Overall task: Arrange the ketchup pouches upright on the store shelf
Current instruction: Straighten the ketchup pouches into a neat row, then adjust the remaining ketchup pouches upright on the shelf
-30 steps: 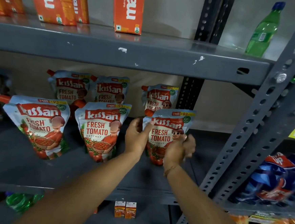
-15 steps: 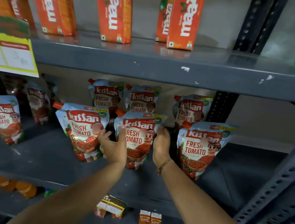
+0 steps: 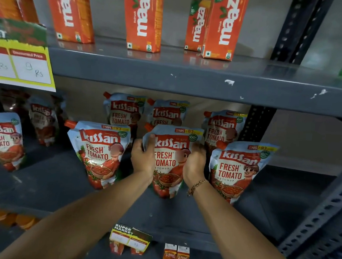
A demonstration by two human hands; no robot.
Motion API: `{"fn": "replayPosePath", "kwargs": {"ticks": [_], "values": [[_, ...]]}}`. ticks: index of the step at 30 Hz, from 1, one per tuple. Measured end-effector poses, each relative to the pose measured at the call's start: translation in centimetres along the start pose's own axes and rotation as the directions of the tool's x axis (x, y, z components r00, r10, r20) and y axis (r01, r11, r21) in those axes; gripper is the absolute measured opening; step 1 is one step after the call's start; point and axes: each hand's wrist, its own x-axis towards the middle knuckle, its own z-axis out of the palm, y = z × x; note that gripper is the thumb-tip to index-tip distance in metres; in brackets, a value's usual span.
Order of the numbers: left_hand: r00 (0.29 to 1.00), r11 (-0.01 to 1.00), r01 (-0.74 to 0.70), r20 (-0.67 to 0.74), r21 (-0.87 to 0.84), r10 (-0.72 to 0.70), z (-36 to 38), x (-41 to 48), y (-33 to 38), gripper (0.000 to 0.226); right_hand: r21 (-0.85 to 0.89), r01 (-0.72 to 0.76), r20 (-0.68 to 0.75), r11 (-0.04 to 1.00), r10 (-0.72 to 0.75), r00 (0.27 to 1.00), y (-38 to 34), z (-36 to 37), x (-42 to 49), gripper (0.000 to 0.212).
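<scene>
Several Kissan ketchup pouches stand upright on the grey middle shelf (image 3: pixel 59 182). My left hand (image 3: pixel 143 157) grips the left edge of the middle front pouch (image 3: pixel 170 162), and my right hand (image 3: pixel 195 164) grips its right edge. Another front pouch (image 3: pixel 100 154) stands to its left and one (image 3: pixel 238 171) to its right. Three more pouches stand behind: back left (image 3: pixel 122 111), back middle (image 3: pixel 167 112), back right (image 3: pixel 221 127). A further pouch (image 3: pixel 1 140) stands at the far left.
Orange Maaza juice cartons (image 3: pixel 143 16) line the upper shelf (image 3: pixel 190 77). A yellow price tag (image 3: pixel 19 64) hangs at its left edge. A perforated grey upright (image 3: pixel 323 213) borders the right. Small juice boxes (image 3: pixel 175 256) and a price tag (image 3: pixel 129 238) sit below.
Both hands left the right front pouch and moved left to the middle front pouch, which they now hold by its sides. The camera view has shifted left and closer.
</scene>
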Motion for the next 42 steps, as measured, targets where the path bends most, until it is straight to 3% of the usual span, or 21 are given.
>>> {"fn": "replayPosePath", "kwargs": {"ticks": [8,11,13,15,18,20,22,24,26,28,29,32,36,42], "values": [[0.998,0.999,-0.021,0.053,0.046,0.018,-0.3,-0.5,-0.1,0.017,-0.044,0.056,0.001,0.997,-0.056,0.998,-0.4,-0.7,-0.4,0.025],[0.997,0.99,-0.069,0.031,0.123,0.066,-1.1,-0.9,-0.2,0.025,-0.095,0.09,-0.047,0.991,-0.095,0.994,-0.1,-0.9,-1.1,0.028],[0.985,0.972,-0.116,-0.105,0.204,0.139,-2.0,-1.0,-1.1,0.031,-0.249,0.102,-0.171,0.963,-0.147,0.974,1.6,-0.9,-2.0,0.029],[0.951,0.965,-0.115,-0.254,0.237,0.176,-3.0,-1.2,-1.9,0.036,-0.402,0.043,-0.315,0.915,-0.183,0.931,4.1,-1.1,-3.2,0.046],[0.886,0.977,0.068,-0.463,0.204,0.035,-4.9,-1.4,-2.0,0.05,-0.425,-0.263,-0.55,0.866,-0.016,0.835,6.6,0.2,-6.0,0.049],[0.802,0.961,0.227,-0.589,0.156,-0.094,-6.9,-0.9,-1.8,0.054,-0.363,-0.353,-0.573,0.862,0.092,0.814,7.9,1.9,-8.2,0.043],[0.766,0.949,0.287,-0.626,0.132,-0.144,-9.1,-0.1,-1.7,0.061,-0.343,-0.19,-0.406,0.92,0.037,0.913,9.5,3.9,-9.7,0.013],[0.791,0.957,0.261,-0.596,0.127,-0.137,-11.2,1.2,-1.2,0.07,-0.321,-0.025,-0.132,0.947,-0.018,0.991,10.8,6.1,-10.0,0.022],[0.866,0.977,0.17,-0.492,0.127,-0.087,-13.2,3.5,-0.5,0.08,-0.252,-0.092,-0.022,0.963,0.089,0.996,10.8,8.7,-9.7,0.016],[0.947,0.996,0.049,-0.32,0.069,-0.024,-14.2,5.1,0.6,0.089,-0.155,-0.193,0.044,0.969,0.202,0.978,10.5,10.6,-8.3,0.03],[0.971,0.998,0.021,-0.24,0.065,-0.005,-14.7,5.8,1.1,0.084,-0.113,-0.201,0.069,0.973,0.21,0.975,10.2,11.3,-7.8,0.033],[0.996,0.987,0.01,-0.089,0.16,0.004,-15.3,7.3,2.8,0.045,-0.022,-0.191,0.028,0.981,0.192,0.981,9.8,12.7,-6.7,0.036],[1.0,0.971,0.016,0.021,0.238,-0.022,-15.6,8.2,3.2,0.058,0.026,-0.153,0.01,0.988,0.153,0.988,9.2,13.9,-6.0,0.03],[0.997,0.962,0.072,-0.015,0.265,-0.07,-14.9,8.4,3.2,0.035,-0.254,-0.104,-0.001,0.962,0.107,0.994,7.5,14.4,-6.4,0.025]]}}
